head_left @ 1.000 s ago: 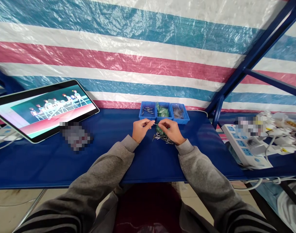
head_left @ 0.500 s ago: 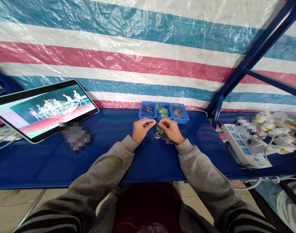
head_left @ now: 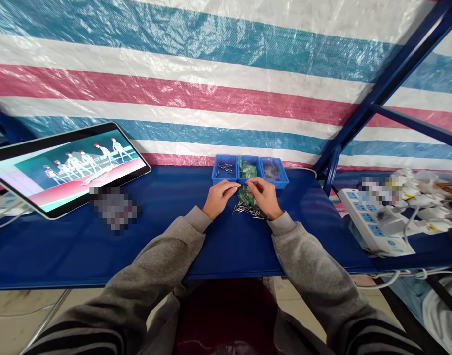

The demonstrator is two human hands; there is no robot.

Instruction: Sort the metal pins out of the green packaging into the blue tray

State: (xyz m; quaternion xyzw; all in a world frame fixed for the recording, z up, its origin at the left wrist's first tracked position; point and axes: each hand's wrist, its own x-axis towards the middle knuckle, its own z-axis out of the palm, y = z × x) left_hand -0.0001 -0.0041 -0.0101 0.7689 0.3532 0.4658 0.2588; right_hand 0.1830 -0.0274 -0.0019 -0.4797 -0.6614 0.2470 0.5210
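My left hand and my right hand face each other over the table, both with thumb and forefinger pinched. Something thin and small sits at the fingertips, too small to make out. Below and between them lie a crumpled piece of green plastic and a loose pile of slim metal pins. Just beyond the hands stand three joined blue bins: the left bin has several metal pins, the middle one holds green packets, the right one holds clear plastic bags.
A tablet with a picture on its screen leans at the left, a blurred item before it. On the right are a white power strip, white plugs and cables. A blue metal frame and a striped sheet stand behind.
My fingertips have drawn slightly apart; my right hand has moved a little up and right. The pile and bins look the same. The tablet's picture has shifted slightly.
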